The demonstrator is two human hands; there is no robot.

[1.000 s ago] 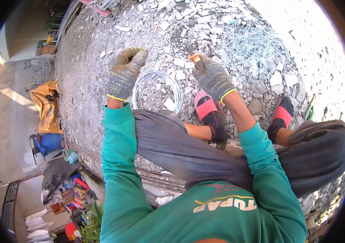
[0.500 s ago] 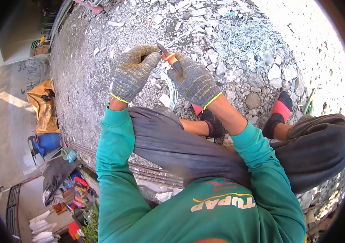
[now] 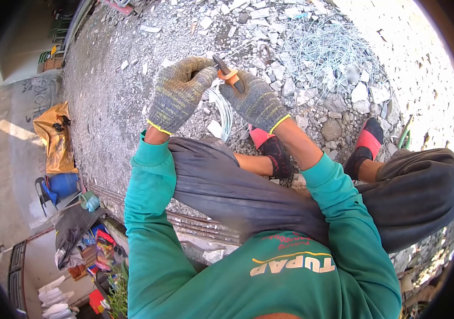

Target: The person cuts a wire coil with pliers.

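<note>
My right hand (image 3: 256,102), in a grey knitted glove with a yellow cuff, is wrapped around pliers (image 3: 229,76) with orange-and-black handles. Their dark jaws point up and left, close to the fingertips of my left hand (image 3: 180,95). That hand wears a matching glove and its fingers are curled in a pinch; whatever lies between them is hidden. Just below and between both hands is a coil of thin pale wire (image 3: 224,114), partly covered by the gloves and my trouser leg.
A tangled heap of cut wire pieces (image 3: 331,56) lies on the broken stones at upper right. My feet, in black-and-red socks (image 3: 368,143), rest on the gravel. Long rusty rods (image 3: 205,226) run beside my leg. A tan sheet (image 3: 56,138) and a blue container (image 3: 63,187) are at left.
The pliers have shifted slightly right and turned in my right hand, so the handles show differently. More of the wire coil shows. My left hand stays curled, almost in place.
</note>
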